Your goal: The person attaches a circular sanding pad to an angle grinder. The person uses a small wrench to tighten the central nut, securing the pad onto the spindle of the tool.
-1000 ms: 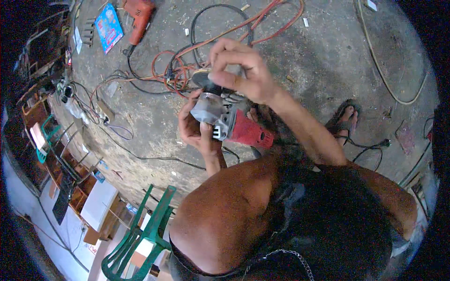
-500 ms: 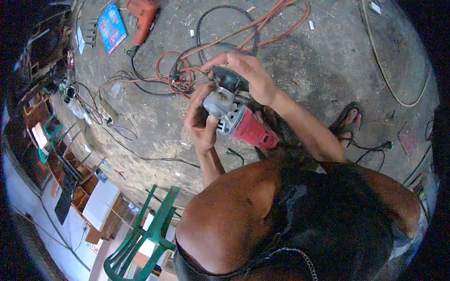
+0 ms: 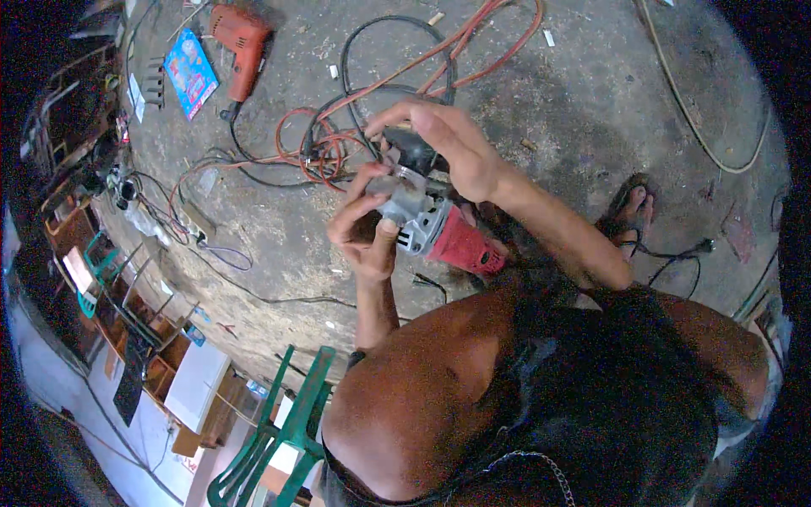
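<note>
An angle grinder (image 3: 465, 242) with a red body and a grey metal head is held in front of my knees, its red end pointing down to the right. Curled around the side of its head, my left hand (image 3: 365, 232) grips it with the thumb on the grey casing. My right hand (image 3: 465, 156) arches over the far side of the head, fingers bent around a dark round part (image 3: 414, 150) there. The fingertips of both hands come close together near that part; what they pinch between them is too blurred to tell.
On the concrete floor lie an orange-red power drill (image 3: 241, 51), a blue printed packet (image 3: 191, 74) and tangled orange and black cables (image 3: 334, 156). A green plastic chair (image 3: 296, 422) stands at my lower left. My bare foot (image 3: 634, 211) is at the right beside a black cord (image 3: 676, 253).
The view has shifted slightly. The left hand's fingers have moved a little on the grinder's head; both hands stay on the tool.
</note>
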A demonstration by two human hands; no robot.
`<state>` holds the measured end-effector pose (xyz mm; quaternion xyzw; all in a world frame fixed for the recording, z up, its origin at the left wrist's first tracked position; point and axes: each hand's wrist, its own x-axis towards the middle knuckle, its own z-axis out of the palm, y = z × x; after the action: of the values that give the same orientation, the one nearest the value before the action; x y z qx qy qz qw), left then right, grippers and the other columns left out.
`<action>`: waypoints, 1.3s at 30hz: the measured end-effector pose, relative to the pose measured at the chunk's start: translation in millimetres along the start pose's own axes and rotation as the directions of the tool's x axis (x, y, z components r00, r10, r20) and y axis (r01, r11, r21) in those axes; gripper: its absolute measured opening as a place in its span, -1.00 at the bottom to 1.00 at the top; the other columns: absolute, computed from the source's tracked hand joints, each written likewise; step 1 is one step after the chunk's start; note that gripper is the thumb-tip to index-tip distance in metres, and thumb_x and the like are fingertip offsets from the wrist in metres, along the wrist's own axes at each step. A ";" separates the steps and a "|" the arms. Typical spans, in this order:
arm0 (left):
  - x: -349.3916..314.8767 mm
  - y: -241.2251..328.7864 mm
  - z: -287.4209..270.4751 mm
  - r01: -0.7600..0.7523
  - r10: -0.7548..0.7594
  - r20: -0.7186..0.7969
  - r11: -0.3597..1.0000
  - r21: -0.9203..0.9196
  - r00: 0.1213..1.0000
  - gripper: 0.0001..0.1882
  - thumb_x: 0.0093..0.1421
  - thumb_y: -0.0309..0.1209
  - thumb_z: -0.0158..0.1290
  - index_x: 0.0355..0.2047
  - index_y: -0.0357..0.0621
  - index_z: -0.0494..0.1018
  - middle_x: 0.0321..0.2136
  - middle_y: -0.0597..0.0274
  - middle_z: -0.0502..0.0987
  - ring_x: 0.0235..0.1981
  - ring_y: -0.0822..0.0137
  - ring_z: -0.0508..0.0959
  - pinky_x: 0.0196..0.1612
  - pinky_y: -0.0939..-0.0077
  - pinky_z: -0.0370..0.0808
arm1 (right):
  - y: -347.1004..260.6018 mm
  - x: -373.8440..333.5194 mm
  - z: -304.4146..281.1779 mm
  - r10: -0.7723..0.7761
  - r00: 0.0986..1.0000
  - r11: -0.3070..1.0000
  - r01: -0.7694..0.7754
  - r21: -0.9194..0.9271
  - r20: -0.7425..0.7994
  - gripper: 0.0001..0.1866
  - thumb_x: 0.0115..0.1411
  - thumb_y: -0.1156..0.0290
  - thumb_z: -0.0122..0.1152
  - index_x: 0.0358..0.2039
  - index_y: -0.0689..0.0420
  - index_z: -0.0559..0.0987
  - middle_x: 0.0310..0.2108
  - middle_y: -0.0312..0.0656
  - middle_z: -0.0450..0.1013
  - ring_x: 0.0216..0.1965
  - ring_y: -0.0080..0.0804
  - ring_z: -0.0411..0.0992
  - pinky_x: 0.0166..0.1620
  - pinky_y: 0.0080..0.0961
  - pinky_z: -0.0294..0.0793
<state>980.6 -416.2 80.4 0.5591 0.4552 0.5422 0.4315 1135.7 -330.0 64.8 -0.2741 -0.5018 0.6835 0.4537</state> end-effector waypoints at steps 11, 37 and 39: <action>6.6 21.2 19.7 -0.022 0.016 -0.156 0.999 -0.039 0.988 -0.58 -0.09 -0.23 0.18 -0.25 -0.21 0.43 -0.17 -0.15 0.38 -0.14 0.08 0.38 -0.09 0.19 0.31 | -45.0 -3.5 2.8 0.026 0.998 0.994 -0.032 -0.101 -0.059 -0.39 0.26 -0.02 -0.39 -0.33 0.30 0.46 -0.36 -0.14 0.41 -0.28 -0.45 0.36 -0.17 -0.55 0.29; -1.8 36.0 19.1 0.201 -0.206 -0.011 0.965 -0.169 0.978 -0.47 -0.26 -0.19 0.14 -0.29 -0.26 0.38 -0.28 -0.13 0.39 -0.25 0.15 0.40 -0.13 0.29 0.32 | -56.6 -32.3 7.8 0.120 0.977 0.989 -0.133 -0.061 -0.175 -0.55 0.26 0.16 -0.30 -0.34 0.30 0.44 -0.35 -0.12 0.42 -0.27 -0.41 0.37 -0.14 -0.50 0.30; -26.1 28.7 44.0 -0.054 -0.597 -0.704 0.747 -0.663 0.384 -0.44 -0.19 -0.12 0.11 -0.23 -0.22 0.31 -0.23 -0.09 0.37 -0.20 0.13 0.37 -0.11 0.23 0.32 | -48.5 -26.7 25.7 0.146 0.976 0.982 -0.124 0.142 -0.162 -0.58 0.27 0.13 -0.25 -0.34 0.25 0.44 -0.37 -0.15 0.42 -0.28 -0.40 0.37 -0.15 -0.47 0.33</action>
<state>1025.8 -447.4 101.2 -0.0671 0.5092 0.7779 0.3621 1142.8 -361.1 116.9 -0.3350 -0.3953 0.7181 0.4646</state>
